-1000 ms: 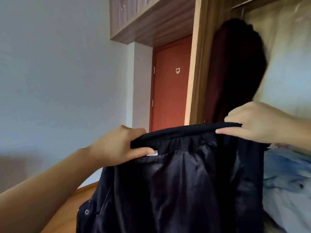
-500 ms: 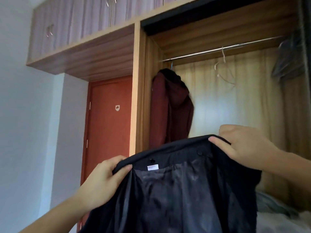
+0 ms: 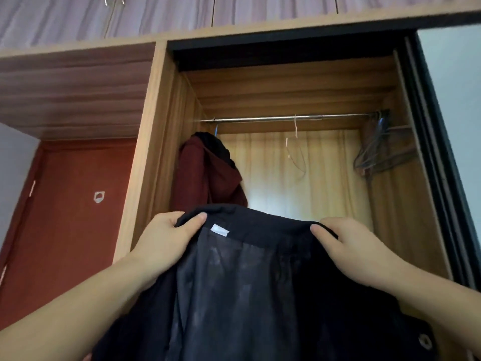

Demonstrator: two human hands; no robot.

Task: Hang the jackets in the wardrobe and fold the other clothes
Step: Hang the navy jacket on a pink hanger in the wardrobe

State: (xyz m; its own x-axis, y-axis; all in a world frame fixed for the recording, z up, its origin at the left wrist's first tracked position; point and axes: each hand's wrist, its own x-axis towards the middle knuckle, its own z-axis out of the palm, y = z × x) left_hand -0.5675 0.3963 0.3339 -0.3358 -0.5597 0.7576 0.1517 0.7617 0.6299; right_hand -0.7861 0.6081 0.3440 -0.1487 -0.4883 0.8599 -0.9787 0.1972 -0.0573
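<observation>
1. Hands first: the left hand [image 3: 166, 243] grips the left end of the jacket [image 3: 250, 295] collar, thumb curled over the top edge and the other fingers hidden behind the cloth.
2. The right hand [image 3: 356, 248] grips the right end of the same collar, thumb on the near face and fingers tucked out of sight behind it.
3. The jacket is held up between both hands in front of the open wardrobe [image 3: 153, 152], below the rail [image 3: 286, 118] and not on it.
4. It is black or very dark navy, with its inside turned to the camera: a thin, slightly sheer lining hangs under a solid dark collar band.
5. A small white label [image 3: 220, 229] sits just under the collar near the left thumb, and a round snap [image 3: 424, 342] shows at the lower right.
6. The jacket's lower part runs off the bottom edge, so its sleeves and length cannot be made out; the label's print is too blurred to read.
7. Behind the collar a maroon hoodie [image 3: 205, 178] hangs at the left end of the rail, its lower part covered by the jacket.
8. A single pale hanger [image 3: 295, 142] hangs near the middle of the rail, faint against the light back panel.
9. A bunch of dark hangers [image 3: 377, 149] hangs at the right end, too tangled to count.
10. A dark sliding door frame [image 3: 437, 165] edges the wardrobe's right side.
11. Left of the wardrobe is a red door [image 3: 67, 217] with a small white sign [image 3: 99, 196], and upper cabinets [image 3: 169, 14] run across the top.
</observation>
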